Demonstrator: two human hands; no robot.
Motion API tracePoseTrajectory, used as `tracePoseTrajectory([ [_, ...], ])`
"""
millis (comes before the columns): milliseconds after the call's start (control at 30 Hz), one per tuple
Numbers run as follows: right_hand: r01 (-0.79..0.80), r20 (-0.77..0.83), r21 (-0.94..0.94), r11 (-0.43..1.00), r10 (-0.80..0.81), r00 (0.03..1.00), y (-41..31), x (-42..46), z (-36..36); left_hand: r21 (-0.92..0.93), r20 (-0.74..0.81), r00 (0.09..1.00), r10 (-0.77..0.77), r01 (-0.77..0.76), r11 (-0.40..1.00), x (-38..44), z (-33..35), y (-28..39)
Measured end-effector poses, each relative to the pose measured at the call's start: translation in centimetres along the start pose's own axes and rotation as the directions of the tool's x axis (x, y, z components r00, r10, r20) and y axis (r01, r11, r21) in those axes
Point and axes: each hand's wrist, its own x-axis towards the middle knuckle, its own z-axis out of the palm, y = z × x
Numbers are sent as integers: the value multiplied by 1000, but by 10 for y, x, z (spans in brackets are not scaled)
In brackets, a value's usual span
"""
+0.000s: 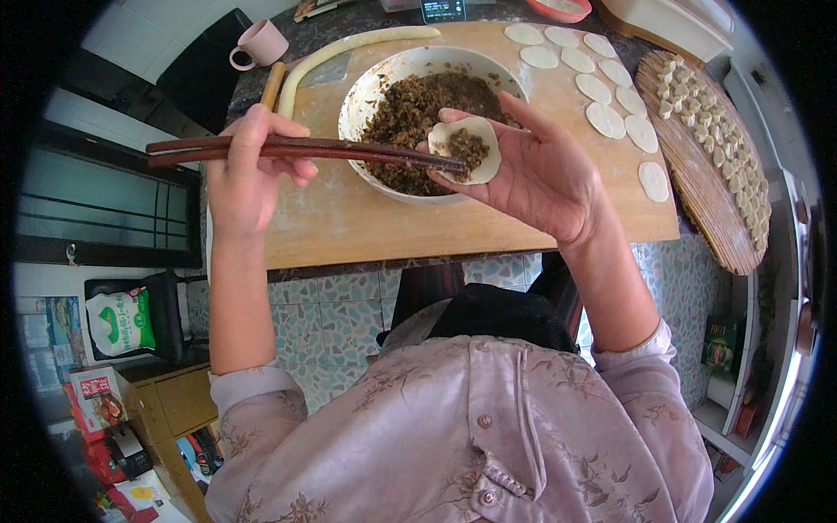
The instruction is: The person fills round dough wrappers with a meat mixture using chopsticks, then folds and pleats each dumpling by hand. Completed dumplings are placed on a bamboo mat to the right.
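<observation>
My left hand grips a pair of dark reddish-brown chopsticks. Their tips rest against brown minced filling in the middle of a round dough wrapper. That wrapper lies on the fingers of my right hand, which is palm up and cupped around its edge. Behind and below both hands stands a white bowl holding a mass of chopped filling. The chopsticks and my right fingers partly hide the bowl's near side.
The bowl stands on a floured wooden board. Several round wrappers lie at its right. Small shaped dumplings cover part of a ridged wooden tray. A dough rope, rolling pin, pink mug and phone lie beyond.
</observation>
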Motion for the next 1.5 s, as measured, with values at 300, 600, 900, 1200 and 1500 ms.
tracePoseTrajectory([
  [300, 18, -4, 9, 1000, -18, 1000, 1, 1, -7, 6, -101, 995, -28, 29, 1000, 8, 7, -10],
  [600, -12, -10, 42, 999, 12, 1000, 2, 2, -8, -48, -39, 999, -37, 35, 998, 4, 6, -20],
  [900, 43, -42, 7, 999, -42, 998, 2, 2, -7, -72, -162, 983, -92, 81, 994, -1, 14, -21],
  [1200, 44, -12, 66, 997, -44, 999, 0, 2, -9, -84, -209, 977, -34, 16, 996, -4, 13, -16],
  [1500, 181, -25, 6, 984, -180, 983, 2, 2, -12, -42, -281, 959, -45, 34, 999, -18, 32, -20],
])
